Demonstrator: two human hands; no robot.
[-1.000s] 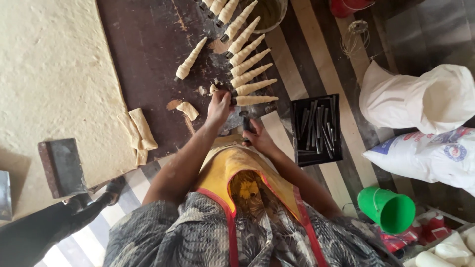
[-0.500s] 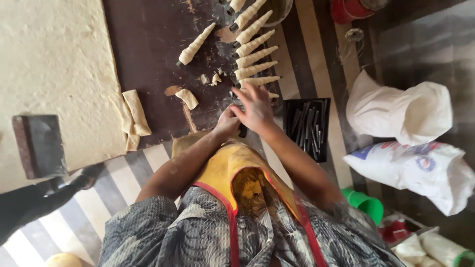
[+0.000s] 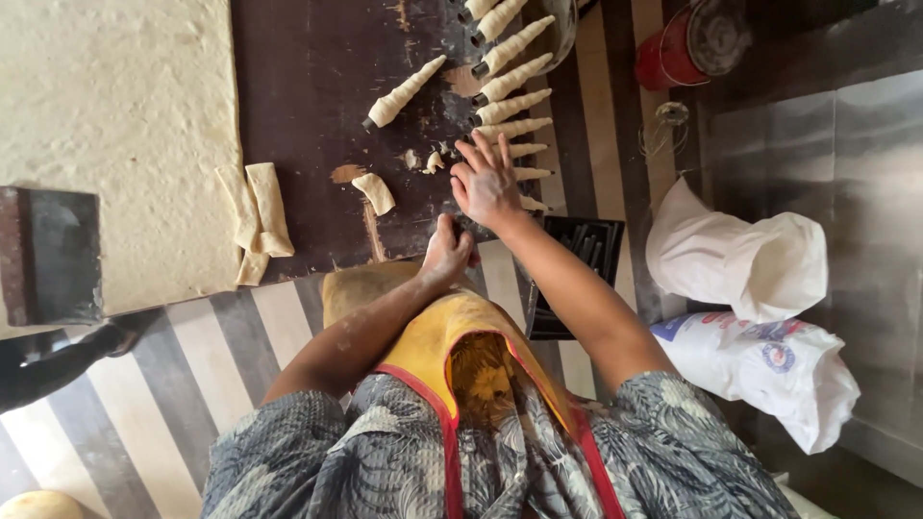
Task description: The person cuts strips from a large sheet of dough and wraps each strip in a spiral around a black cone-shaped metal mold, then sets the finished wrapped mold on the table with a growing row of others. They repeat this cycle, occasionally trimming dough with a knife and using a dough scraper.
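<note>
Right hand [image 3: 488,185] flat, fingers spread, no grip, pressing on a dough-wrapped cone [image 3: 527,174] in the row at the dark surface [image 3: 308,86] edge. Left hand [image 3: 448,252] curled at the surface edge; grip unclear. Step looks like laying a finished cone into the row. About eight cones in the row, one lone cone [image 3: 404,92], two dough strips [image 3: 258,216], one dough sheet [image 3: 106,115], one mould tray [image 3: 577,264].

Dark worn wood tabletop [image 3: 317,86] (matt, scuffed), soft matt dough sheet [image 3: 115,115], floury dough cones [image 3: 510,82], metal cone molds in blk tray [image 3: 601,235].
</note>
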